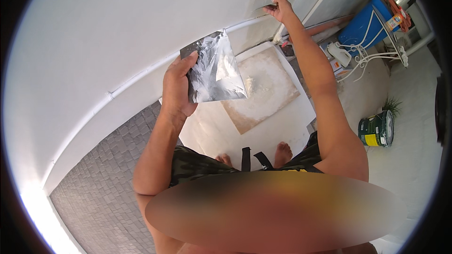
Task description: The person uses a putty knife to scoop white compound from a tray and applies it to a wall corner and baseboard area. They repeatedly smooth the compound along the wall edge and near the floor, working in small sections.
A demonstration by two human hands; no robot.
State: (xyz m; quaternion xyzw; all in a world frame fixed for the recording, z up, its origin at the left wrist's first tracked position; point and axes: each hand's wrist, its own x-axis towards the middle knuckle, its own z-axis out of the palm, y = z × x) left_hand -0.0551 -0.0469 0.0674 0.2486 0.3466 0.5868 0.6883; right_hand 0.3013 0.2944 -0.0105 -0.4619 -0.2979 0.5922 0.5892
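One blade (267, 6), clasped by right grip (281, 9), runs lengthwise leftward; left grip (176, 83) clasps plate (200, 83).

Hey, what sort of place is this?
Probably an outdoor yard or patio: there's block paving, a grassy green plant and a long white pipe running along a pale wall.

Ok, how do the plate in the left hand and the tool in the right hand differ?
The plate shows its broad face, smeared with white paste; the tool shows nearly edge-on. The plate looks much larger in view than the tool. Both look thin and are hand-held.
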